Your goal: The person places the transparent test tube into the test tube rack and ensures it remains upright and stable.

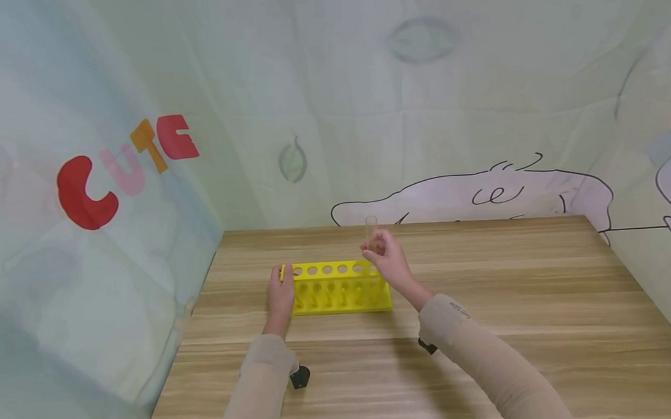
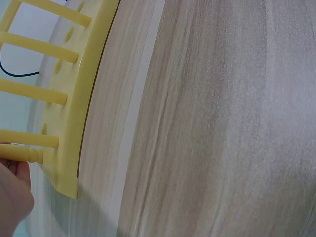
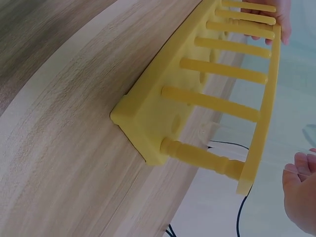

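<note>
A yellow test tube rack (image 1: 341, 310) stands upright on the wooden table, with a row of holes along its top bar and pegs below. My left hand (image 1: 281, 294) grips its left end; the left wrist view shows those fingers (image 2: 22, 173) by the end post. Above the rack's right end, my right hand (image 1: 392, 257) pinches a clear test tube (image 1: 371, 223) between thumb and fingers, its open end up. The tube's lower part is faint through the rack, seemingly passing through the rightmost hole. In the right wrist view, the hand (image 3: 301, 207) is beyond the top bar.
The wooden tabletop (image 1: 517, 301) extends to both sides and in front of the rack. A printed curtain (image 1: 307, 110) hangs behind and left of the table. Each wrist carries a small black device, one by the left sleeve (image 1: 259, 384).
</note>
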